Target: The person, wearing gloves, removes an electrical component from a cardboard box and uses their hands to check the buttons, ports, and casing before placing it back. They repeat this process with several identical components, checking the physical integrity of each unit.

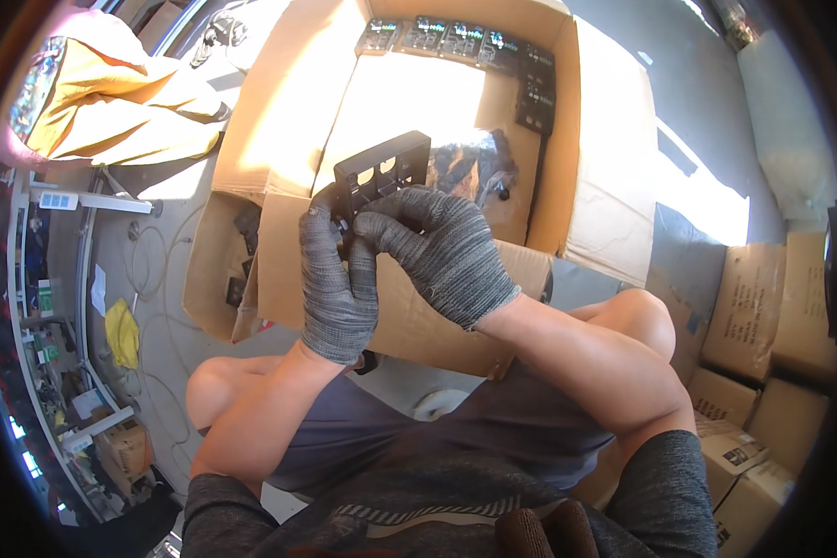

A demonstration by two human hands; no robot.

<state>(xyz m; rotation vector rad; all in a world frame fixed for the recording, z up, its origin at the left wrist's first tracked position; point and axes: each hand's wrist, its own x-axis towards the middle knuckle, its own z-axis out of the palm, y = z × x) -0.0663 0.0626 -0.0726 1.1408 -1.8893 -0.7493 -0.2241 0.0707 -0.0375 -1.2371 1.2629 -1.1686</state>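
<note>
A black plastic housing [382, 167], shaped like a shallow rectangular frame with round openings, is held tilted above the near side of a large open cardboard box [602, 149]. My left hand [333, 279], in a grey knit glove, is closed on its left end. My right hand [451, 246], gloved alike, grips its lower right part, with fingertips meeting the left hand's. The fingers hide its near lower portion. Inside the box, several packed black units [465, 39] line the far and right edges. A clear plastic bag [502, 172] with dark contents lies on the cardboard there.
A smaller cardboard box [209, 270] with black parts stands left of the large box. Stacked cartons [742, 307] fill the right side. Another person's yellow trousers [126, 102] show at upper left. A metal rack [28, 307] and a yellow cloth [121, 333] are at left.
</note>
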